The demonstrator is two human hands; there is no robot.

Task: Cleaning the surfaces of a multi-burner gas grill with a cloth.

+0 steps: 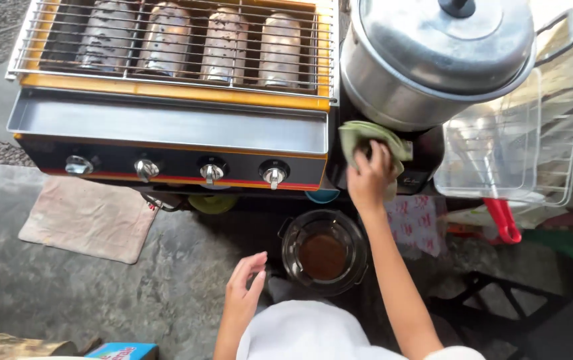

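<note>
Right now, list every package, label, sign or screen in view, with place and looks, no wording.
Box: bottom edge, on the floor left of the left hand; flat, blue with red and yellow print.
Printed sheet: below the right hand; white with red markings.
No screens or signs.

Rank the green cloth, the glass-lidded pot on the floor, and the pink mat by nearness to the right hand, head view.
From the right hand:
1. Green cloth, gripped in it, against the black stove.
2. Glass-lidded pot, on the floor just below.
3. Pink mat, on the floor far left.
</note>
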